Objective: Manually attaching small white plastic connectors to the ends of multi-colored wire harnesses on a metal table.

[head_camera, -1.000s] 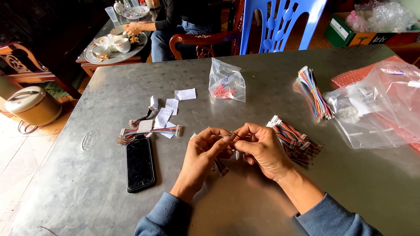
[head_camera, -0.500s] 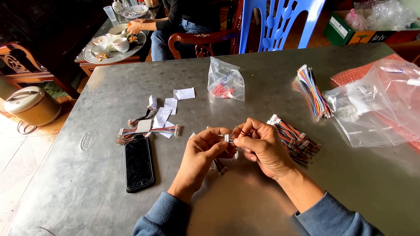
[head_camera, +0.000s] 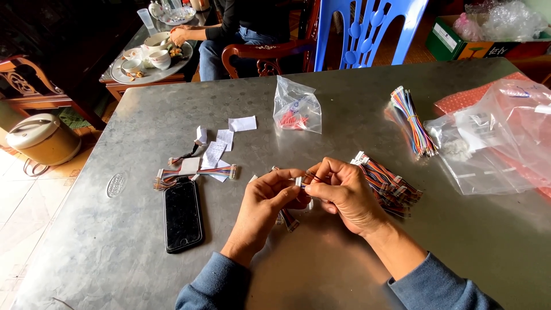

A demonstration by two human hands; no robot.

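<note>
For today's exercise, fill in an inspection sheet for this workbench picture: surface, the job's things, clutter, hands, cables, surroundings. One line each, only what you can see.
Surface: grey metal table, dull and scuffed.
Job's things: a small wire connector piece pinched between both hands; a pile of multicoloured wire harnesses lies right of the hands.
Clutter: black phone face up, paper slips, small clear bag with red parts, large clear plastic bags.
Hands: left hand and right hand meet over the table, fingers closed on the piece.
Cables: tied bundle of coloured wires; finished-looking harnesses above the phone.
Surroundings: blue plastic chair, a seated person at a side table with dishes, a rice cooker on the floor.
</note>
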